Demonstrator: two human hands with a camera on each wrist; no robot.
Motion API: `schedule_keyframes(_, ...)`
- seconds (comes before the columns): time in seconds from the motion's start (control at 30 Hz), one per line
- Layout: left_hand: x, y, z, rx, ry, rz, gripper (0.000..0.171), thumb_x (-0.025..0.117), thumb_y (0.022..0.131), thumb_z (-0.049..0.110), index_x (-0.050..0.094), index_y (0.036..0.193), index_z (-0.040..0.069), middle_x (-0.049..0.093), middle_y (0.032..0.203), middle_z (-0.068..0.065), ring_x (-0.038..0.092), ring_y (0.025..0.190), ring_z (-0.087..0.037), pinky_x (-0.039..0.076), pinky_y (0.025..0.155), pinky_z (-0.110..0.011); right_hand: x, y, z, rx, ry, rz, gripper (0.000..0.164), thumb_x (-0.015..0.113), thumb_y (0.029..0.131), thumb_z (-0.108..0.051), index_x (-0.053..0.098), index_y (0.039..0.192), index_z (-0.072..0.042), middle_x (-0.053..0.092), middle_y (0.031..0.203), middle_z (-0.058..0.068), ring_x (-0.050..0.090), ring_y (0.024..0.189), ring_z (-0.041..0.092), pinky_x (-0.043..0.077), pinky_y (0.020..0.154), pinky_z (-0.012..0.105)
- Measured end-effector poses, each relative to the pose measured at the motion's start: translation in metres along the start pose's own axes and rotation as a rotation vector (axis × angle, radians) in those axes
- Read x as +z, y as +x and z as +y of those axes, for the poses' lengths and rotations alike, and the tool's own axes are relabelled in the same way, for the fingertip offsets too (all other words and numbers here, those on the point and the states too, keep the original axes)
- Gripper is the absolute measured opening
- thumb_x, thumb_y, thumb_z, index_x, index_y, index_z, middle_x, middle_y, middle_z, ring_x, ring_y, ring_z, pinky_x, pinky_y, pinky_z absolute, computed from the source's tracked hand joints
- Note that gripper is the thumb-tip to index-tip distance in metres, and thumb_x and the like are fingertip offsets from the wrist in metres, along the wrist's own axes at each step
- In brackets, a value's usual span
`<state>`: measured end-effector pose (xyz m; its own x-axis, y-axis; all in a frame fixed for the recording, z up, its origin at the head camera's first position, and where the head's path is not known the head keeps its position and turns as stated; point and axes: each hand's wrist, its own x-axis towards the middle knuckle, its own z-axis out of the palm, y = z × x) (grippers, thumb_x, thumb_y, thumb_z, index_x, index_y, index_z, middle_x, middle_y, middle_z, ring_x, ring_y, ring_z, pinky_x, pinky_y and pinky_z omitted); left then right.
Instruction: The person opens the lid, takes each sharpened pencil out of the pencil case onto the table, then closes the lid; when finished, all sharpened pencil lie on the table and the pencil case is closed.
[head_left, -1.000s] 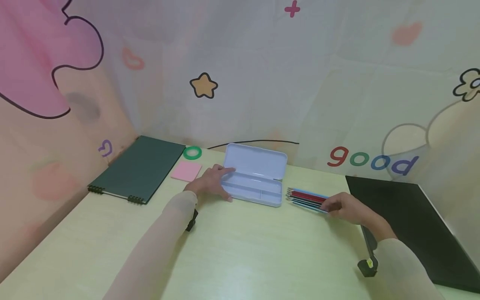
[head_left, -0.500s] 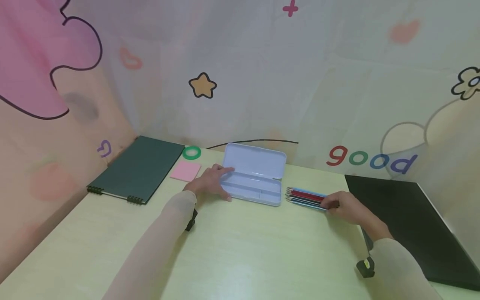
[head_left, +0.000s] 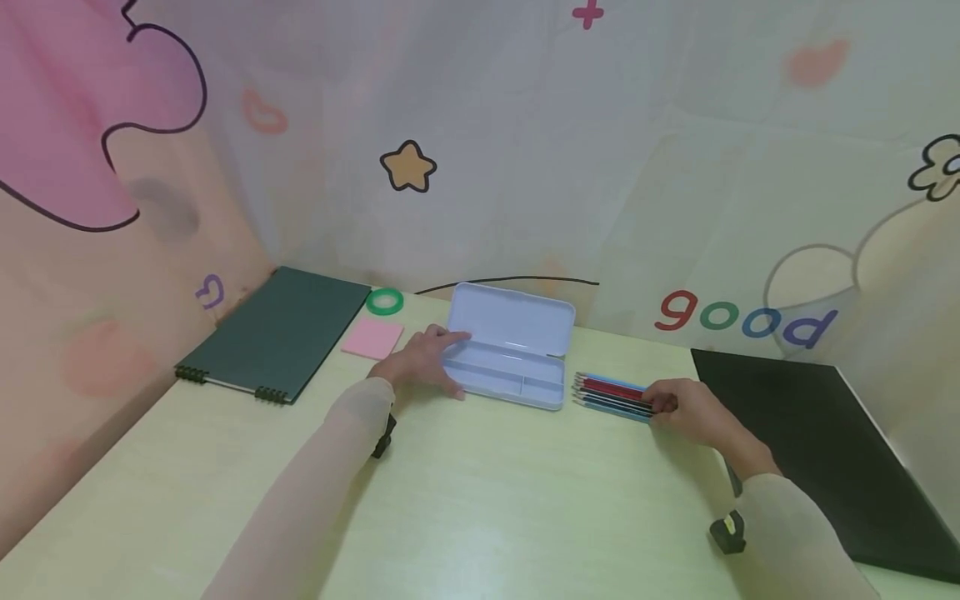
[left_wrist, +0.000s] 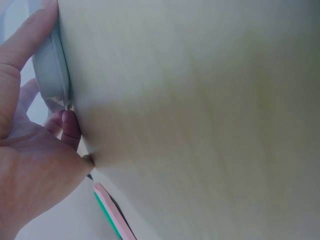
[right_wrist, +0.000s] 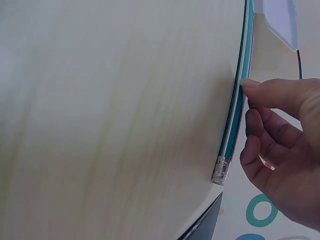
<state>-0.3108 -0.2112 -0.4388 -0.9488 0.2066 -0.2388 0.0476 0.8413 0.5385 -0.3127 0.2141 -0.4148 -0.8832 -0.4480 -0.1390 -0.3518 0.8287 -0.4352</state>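
Note:
A pale lavender pencil case (head_left: pixel 504 360) stands on the table with its lid raised, its compartments bare. My left hand (head_left: pixel 422 362) holds its left end, thumb at the front side and index finger reaching over the inside. In the left wrist view the thumb lies along the case's side (left_wrist: pixel 51 70), and other fingers curl near its corner. To the right lies a row of pencils (head_left: pixel 607 393), red, dark and blue, points toward the case. My right hand (head_left: pixel 693 412) pinches at their rear ends. In the right wrist view its thumb touches a teal pencil (right_wrist: pixel 232 122); the index fingertip's contact is hidden.
At the back left lie a dark green spiral notebook (head_left: pixel 281 333), a green tape roll (head_left: pixel 385 302) and a pink sticky-note pad (head_left: pixel 372 337). A large black board (head_left: pixel 817 458) lies under the right forearm's side. A printed cloth (head_left: pixel 510 200) hangs behind the table.
My right hand has shifted slightly back across the pencils, showing more of the front blue one. The left hand and the case have stayed in place.

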Motion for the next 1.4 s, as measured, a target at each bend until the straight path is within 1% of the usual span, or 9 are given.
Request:
schedule_keyframes(0.47, 0.001, 0.001, 0.003, 0.000, -0.019, 0.001, 0.101, 0.089, 0.073, 0.038, 0.032, 0.156, 0.032, 0.027, 0.159, -0.014, 0.030, 0.140, -0.035, 0.034, 0.113, -0.063, 0.003, 0.001, 0.006, -0.007, 0.034, 0.009, 0.026, 0.075, 0.086, -0.005, 0.068, 0.111, 0.001, 0.067, 0.098, 0.012, 0.057, 0.089, 0.024, 0.053, 0.080, 0.037)
schedule_keyframes(0.67, 0.003, -0.003, 0.001, 0.000, 0.000, 0.001, 0.101, 0.089, 0.073, 0.037, 0.032, 0.157, 0.031, 0.029, 0.157, -0.015, 0.031, 0.139, -0.035, 0.035, 0.112, -0.062, 0.005, 0.007, -0.002, -0.010, 0.059, 0.088, 0.032, 0.071, 0.092, -0.014, 0.065, 0.119, 0.001, 0.068, 0.096, 0.010, 0.058, 0.089, 0.024, 0.052, 0.077, 0.035)
schedule_keyframes(0.77, 0.003, -0.003, 0.001, 0.005, 0.003, 0.001, 0.101, 0.089, 0.073, 0.037, 0.032, 0.157, 0.030, 0.029, 0.156, -0.016, 0.032, 0.138, -0.036, 0.035, 0.112, -0.061, 0.005, 0.016, -0.011, -0.020, 0.092, 0.141, 0.039, 0.067, 0.095, -0.017, 0.059, 0.128, 0.003, 0.069, 0.103, 0.016, 0.061, 0.096, 0.031, 0.056, 0.085, 0.044)
schedule_keyframes(0.87, 0.003, -0.002, 0.001, 0.014, 0.010, 0.001, 0.101, 0.089, 0.074, 0.038, 0.032, 0.157, 0.029, 0.029, 0.156, -0.016, 0.032, 0.138, -0.036, 0.035, 0.112, -0.061, 0.004, 0.029, -0.024, -0.029, 0.127, 0.157, 0.044, 0.064, 0.097, -0.018, 0.055, 0.134, 0.002, 0.068, 0.117, 0.022, 0.062, 0.110, 0.039, 0.053, 0.095, 0.054)
schedule_keyframes(1.03, 0.002, -0.001, 0.001, 0.012, 0.013, 0.011, 0.100, 0.089, 0.073, 0.039, 0.033, 0.156, 0.030, 0.029, 0.156, -0.016, 0.033, 0.138, -0.036, 0.035, 0.112, -0.060, 0.003, 0.056, -0.050, -0.032, 0.202, 0.145, 0.052, 0.062, 0.098, -0.022, 0.047, 0.143, -0.001, 0.059, 0.135, 0.026, 0.057, 0.125, 0.042, 0.048, 0.103, 0.057)
schedule_keyframes(1.1, 0.001, -0.001, 0.001, 0.010, 0.003, 0.013, 0.100, 0.089, 0.073, 0.038, 0.034, 0.156, 0.030, 0.029, 0.156, -0.016, 0.033, 0.138, -0.036, 0.035, 0.112, -0.061, 0.002, 0.067, -0.058, -0.024, 0.253, 0.147, 0.055, 0.060, 0.100, -0.024, 0.042, 0.147, -0.002, 0.054, 0.142, 0.026, 0.053, 0.131, 0.043, 0.046, 0.106, 0.056)
schedule_keyframes(1.17, 0.001, 0.000, 0.001, 0.013, 0.000, 0.013, 0.100, 0.089, 0.073, 0.038, 0.034, 0.156, 0.030, 0.029, 0.156, -0.016, 0.032, 0.138, -0.036, 0.035, 0.112, -0.061, 0.001, 0.078, -0.065, -0.005, 0.345, 0.141, 0.059, 0.055, 0.103, -0.027, 0.035, 0.152, -0.003, 0.046, 0.149, 0.027, 0.046, 0.137, 0.043, 0.043, 0.109, 0.056)
schedule_keyframes(1.3, 0.001, 0.002, 0.001, 0.014, 0.004, 0.012, 0.100, 0.089, 0.073, 0.038, 0.034, 0.156, 0.029, 0.029, 0.156, -0.016, 0.033, 0.138, -0.036, 0.035, 0.113, -0.060, 0.002, 0.095, -0.073, 0.023, 0.628, 0.093, 0.067, 0.038, 0.108, -0.038, 0.014, 0.159, -0.003, 0.029, 0.160, 0.027, 0.030, 0.148, 0.043, 0.034, 0.116, 0.057)
schedule_keyframes(1.4, 0.002, 0.002, 0.000, 0.022, -0.004, 0.008, 0.101, 0.089, 0.072, 0.038, 0.033, 0.156, 0.029, 0.029, 0.156, -0.016, 0.033, 0.138, -0.037, 0.035, 0.112, -0.061, 0.004, 0.102, -0.078, 0.045, 0.836, 0.043, 0.074, 0.029, 0.107, -0.050, 0.003, 0.160, -0.006, 0.019, 0.164, 0.025, 0.021, 0.152, 0.040, 0.027, 0.119, 0.056)
